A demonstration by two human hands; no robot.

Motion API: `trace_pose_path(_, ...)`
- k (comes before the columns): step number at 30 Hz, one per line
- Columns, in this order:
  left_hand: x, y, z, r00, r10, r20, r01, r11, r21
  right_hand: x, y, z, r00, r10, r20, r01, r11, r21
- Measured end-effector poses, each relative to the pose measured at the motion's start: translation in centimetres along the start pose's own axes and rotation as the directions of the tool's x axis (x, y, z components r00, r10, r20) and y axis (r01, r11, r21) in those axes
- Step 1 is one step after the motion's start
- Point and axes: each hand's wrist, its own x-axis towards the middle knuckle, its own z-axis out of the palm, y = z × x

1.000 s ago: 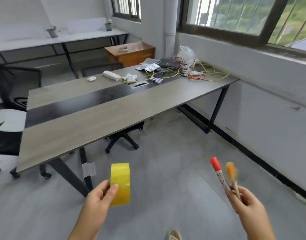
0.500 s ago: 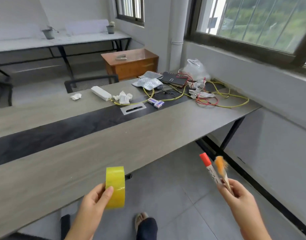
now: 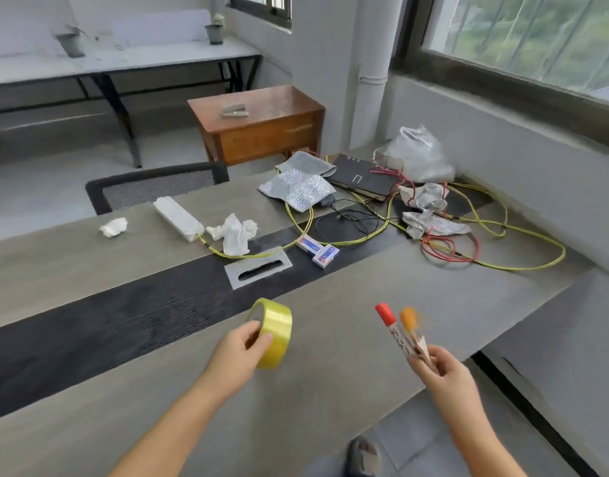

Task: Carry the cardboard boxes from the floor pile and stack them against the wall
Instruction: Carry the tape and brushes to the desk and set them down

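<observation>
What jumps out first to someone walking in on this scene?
The bright yellow tape roll gripped in the left hand, held over the grey table. The right hand holds a red-capped marker and an orange-tipped tool. Yellow and red cables tangle at the table's far end.

You face a long grey table (image 3: 382,304) with a black strip (image 3: 124,321) along its middle. Behind its far edge stands a mesh-backed chair (image 3: 151,187), and past that a small brown wooden cabinet (image 3: 261,125) on the grey floor (image 3: 55,173). A white table (image 3: 124,60) lines the far wall. To your right a window (image 3: 537,36) lets daylight in above a pale wall (image 3: 520,156).
</observation>
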Motion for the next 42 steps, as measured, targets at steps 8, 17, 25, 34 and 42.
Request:
trace_pose_path(8,10.8,0.5,6.1,0.991,-0.088,-0.105,0.124,0.896,0.427,16.1,-1.2,5.5,0.974,0.005,0.227,0.082,0.925,-0.37)
trace_pose_path(17,14.2,-0.2,12.3,0.998,0.0,-0.055,0.046,0.546,0.836,24.5,0.3,8.4,0.898,-0.046,0.438,0.314,0.764,-0.564)
trace_pose_path(25,9.5,-2.0,13.1,0.905,-0.036,-0.424,0.324,0.704,0.632,27.6,0.4,7.3,0.885,-0.064,0.462,0.28,0.865,-0.417)
trace_pose_path(34,5.8,-5.1,14.1,0.789,-0.379,-0.483,0.6,0.644,0.474,30.2,1.6,7.0,0.848,-0.115,0.517,0.434,0.712,-0.553)
trace_pose_path(42,5.9,-5.4,13.3,0.778,-0.442,-0.446,0.625,0.617,0.478,29.7,0.2,6.8,0.864,-0.162,0.478,0.421,0.753,-0.505)
